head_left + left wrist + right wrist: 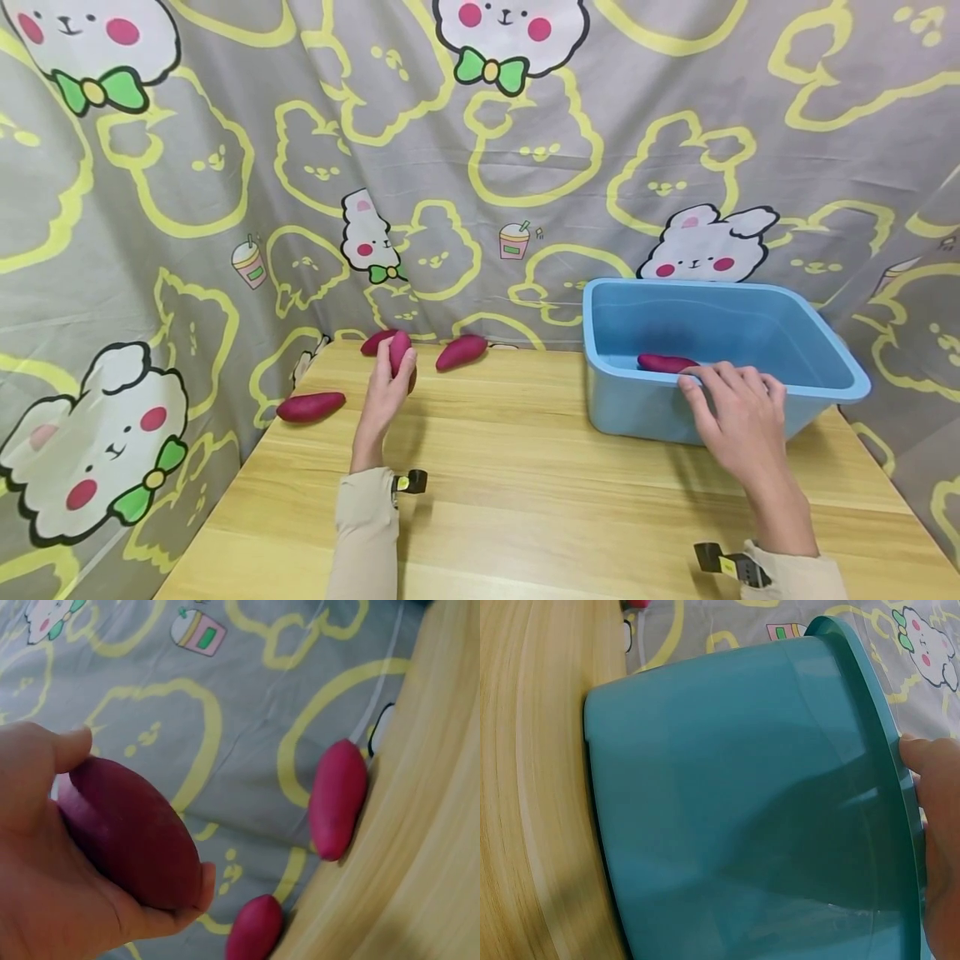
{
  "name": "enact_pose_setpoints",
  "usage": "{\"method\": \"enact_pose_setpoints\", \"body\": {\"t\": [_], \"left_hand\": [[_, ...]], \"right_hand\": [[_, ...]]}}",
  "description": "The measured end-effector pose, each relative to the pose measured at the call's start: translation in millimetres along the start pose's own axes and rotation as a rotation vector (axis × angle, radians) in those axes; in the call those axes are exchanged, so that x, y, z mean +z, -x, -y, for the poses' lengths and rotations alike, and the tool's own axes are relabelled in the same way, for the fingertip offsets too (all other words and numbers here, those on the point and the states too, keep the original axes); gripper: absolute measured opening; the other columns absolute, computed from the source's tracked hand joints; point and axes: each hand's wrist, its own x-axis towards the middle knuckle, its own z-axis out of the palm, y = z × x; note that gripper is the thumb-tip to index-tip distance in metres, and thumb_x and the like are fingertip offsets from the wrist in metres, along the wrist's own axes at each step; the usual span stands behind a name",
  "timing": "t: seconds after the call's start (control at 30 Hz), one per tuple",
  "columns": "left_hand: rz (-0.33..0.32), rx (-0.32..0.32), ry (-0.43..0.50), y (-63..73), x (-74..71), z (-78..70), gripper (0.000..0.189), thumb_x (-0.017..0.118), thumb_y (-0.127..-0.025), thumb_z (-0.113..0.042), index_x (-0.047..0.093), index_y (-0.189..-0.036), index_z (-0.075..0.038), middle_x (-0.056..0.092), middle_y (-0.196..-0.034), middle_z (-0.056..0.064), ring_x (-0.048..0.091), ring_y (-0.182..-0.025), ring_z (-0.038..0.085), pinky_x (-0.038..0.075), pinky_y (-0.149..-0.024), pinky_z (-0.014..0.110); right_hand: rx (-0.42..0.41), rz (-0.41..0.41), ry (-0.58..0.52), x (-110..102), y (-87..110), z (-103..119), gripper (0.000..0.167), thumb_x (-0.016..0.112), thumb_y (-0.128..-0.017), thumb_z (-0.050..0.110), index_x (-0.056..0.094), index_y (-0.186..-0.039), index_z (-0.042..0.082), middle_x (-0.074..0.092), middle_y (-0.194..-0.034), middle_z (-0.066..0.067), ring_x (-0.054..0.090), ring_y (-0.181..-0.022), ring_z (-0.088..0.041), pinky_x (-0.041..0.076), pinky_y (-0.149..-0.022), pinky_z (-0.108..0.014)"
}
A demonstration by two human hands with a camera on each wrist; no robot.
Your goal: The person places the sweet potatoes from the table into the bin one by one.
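Observation:
My left hand [386, 392] grips a purple sweet potato [135, 836] above the far left of the table, thumb and fingers on either side of it. Close behind are two more sweet potatoes, one partly hidden [375, 342] and one to its right [462, 352]. Another sweet potato [311, 407] lies by the left edge. On the right stands a blue plastic bin [637, 408]; my right hand [742, 417] holds its near rim, fingers curled over the inside. A sweet potato [665, 363] lies inside the bin, partly covered by the rim.
The wooden table [510, 483] extends under both forearms. A grey patterned curtain [420, 167] hangs along the back and both sides, close behind the bin. Each wrist wears a small black camera, one on the left wrist [411, 481] and one on the right [731, 565].

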Motion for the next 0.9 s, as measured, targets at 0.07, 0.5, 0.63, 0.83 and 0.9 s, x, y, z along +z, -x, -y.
{"method": "enact_pose_setpoints", "body": {"t": [0.07,0.5,0.63,0.83,0.9], "left_hand": [[0.014,-0.05,0.066,1.2,0.3,-4.9,0.047,0.057,-0.106,-0.024,0.039,-0.147,-0.009,0.053,-0.119,0.02,0.054,-0.098,0.026,0.047,-0.08,0.034],[0.061,-0.068,0.121,-0.3,4.0,-6.8,0.082,0.054,-0.093,0.002,0.021,-0.164,-0.022,0.035,-0.151,0.019,0.046,-0.12,0.034,0.045,-0.092,0.041],[0.067,-0.022,0.102,3.9,2.0,-21.3,0.078,0.061,-0.096,0.003,0.024,-0.163,-0.013,0.028,-0.159,0.02,0.04,-0.135,0.039,0.039,-0.108,0.053],[0.045,0.061,0.094,9.3,1.6,-40.9,0.071,0.066,-0.096,0.005,0.033,-0.158,0.0,0.039,-0.151,0.029,0.046,-0.132,0.043,0.041,-0.106,0.058],[0.029,0.076,0.104,6.4,3.0,-35.0,0.07,0.067,-0.095,0.004,0.035,-0.157,-0.001,0.044,-0.147,0.028,0.05,-0.129,0.041,0.044,-0.102,0.056]], "right_hand": [[0.001,0.004,0.001,-0.2,0.1,0.5,0.034,0.057,-0.104,0.033,0.071,-0.113,0.003,0.067,-0.109,-0.022,0.05,-0.106,-0.043,0.023,-0.102,-0.069],[0.004,-0.004,0.005,-0.1,-0.6,1.1,0.032,0.058,-0.103,0.032,0.072,-0.112,0.004,0.068,-0.11,-0.022,0.05,-0.105,-0.043,0.024,-0.101,-0.068],[0.004,-0.004,0.007,-0.2,-0.8,1.4,0.032,0.058,-0.103,0.032,0.072,-0.112,0.004,0.068,-0.11,-0.022,0.051,-0.105,-0.043,0.024,-0.101,-0.069],[0.001,-0.008,0.009,-0.1,-0.5,0.7,0.031,0.059,-0.103,0.031,0.072,-0.112,0.004,0.068,-0.109,-0.021,0.051,-0.105,-0.043,0.024,-0.101,-0.068],[0.0,-0.01,0.009,0.5,-0.2,0.4,0.031,0.059,-0.103,0.031,0.072,-0.111,0.005,0.068,-0.109,-0.021,0.051,-0.104,-0.043,0.024,-0.101,-0.069]]}}
